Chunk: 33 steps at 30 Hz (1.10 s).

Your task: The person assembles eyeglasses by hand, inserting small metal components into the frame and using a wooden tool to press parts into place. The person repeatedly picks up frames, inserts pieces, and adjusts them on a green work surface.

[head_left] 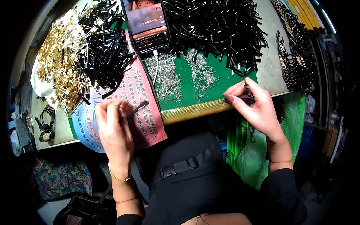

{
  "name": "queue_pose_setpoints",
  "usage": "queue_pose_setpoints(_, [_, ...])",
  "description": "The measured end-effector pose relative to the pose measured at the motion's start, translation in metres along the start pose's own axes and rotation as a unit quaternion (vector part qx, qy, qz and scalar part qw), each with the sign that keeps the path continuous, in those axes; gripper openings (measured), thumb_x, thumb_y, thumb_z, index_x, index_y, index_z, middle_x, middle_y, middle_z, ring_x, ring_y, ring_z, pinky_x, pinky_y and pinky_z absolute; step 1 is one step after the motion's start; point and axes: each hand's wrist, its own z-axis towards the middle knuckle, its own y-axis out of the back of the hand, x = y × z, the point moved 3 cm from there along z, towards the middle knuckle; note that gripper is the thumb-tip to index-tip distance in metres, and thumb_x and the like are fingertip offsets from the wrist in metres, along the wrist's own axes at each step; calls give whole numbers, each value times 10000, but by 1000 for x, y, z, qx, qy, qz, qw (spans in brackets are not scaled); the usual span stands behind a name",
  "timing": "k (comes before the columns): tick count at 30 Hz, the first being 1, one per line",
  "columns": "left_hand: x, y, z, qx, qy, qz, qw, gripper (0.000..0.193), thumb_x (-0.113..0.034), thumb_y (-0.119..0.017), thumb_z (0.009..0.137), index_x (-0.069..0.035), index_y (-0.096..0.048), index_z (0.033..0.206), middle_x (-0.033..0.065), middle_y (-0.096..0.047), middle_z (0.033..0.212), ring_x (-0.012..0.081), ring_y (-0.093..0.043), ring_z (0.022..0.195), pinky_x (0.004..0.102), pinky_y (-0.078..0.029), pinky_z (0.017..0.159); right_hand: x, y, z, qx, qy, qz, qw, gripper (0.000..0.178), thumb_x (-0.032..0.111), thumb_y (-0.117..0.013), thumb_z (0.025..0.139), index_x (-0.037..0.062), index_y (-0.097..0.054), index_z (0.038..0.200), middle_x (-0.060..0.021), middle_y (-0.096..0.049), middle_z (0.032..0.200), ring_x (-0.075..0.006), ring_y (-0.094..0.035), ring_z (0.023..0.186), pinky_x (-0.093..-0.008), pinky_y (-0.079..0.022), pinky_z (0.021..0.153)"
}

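"Two bare hands are seen above the front of a worktable; what does the left hand grip?"

"Its thumb and fingers are closed on a slender black strip with a rounded free end, pointing up and to the right. This strip lies above a pink-and-blue printed sheet."

"And the right hand?"

"Its fingers and thumb are pinched together around a dark, narrow, rod-like object, standing roughly upright; its exact kind cannot be told. Below the palm hangs a thin, dark, looped length; whether it joins the rod is hidden."

"What lies just beyond the hands?"

"Between them, a brass-coloured, textured edging strip borders a flat green work surface. On that surface small, shiny silver metal bits are scattered in two patches. Beside the left patch, a white cable runs up to a black smartphone with a lit screen."

"And farther outward?"

"Right of the phone spreads a large heap of glossy black slender parts; left of it, a smaller tangled black heap adjoins a pile of thin gold-coloured metal pieces. Dark parts in rows line the far right, and a translucent green plastic bag hangs below the right hand's side of the table."
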Motion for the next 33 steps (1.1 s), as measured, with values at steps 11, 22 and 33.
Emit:
queue_pose_setpoints(11, [-56,-29,-34,204,156,-505,824,184,-71,-539,1042,41,-653,1135,91,-714,1013,135,-669,864,260,-523,812,34,-54,21,96,-153,310,933,202,199,-729,958,43,-600,950,28,-608,710,-22,-544,521,-188,-427,459])
queue_pose_setpoints(22, [-60,-35,-30,186,-10,-349,918,124,10,-627,944,11,-656,1064,127,-726,945,306,-701,803,359,-542,726,34,-54,13,154,-117,158,968,166,130,-731,945,2,-631,976,-14,-650,883,-54,-591,726,-224,-481,644])
queue_pose_setpoints(33, [-54,-48,-20,143,179,-501,834,258,-43,-392,1075,52,-474,1300,239,-665,1232,48,-529,677,184,-438,622,16,-24,8,165,105,-386,902,374,122,-614,942,182,-550,1306,-148,-534,938,-293,-653,676,-381,-520,513])
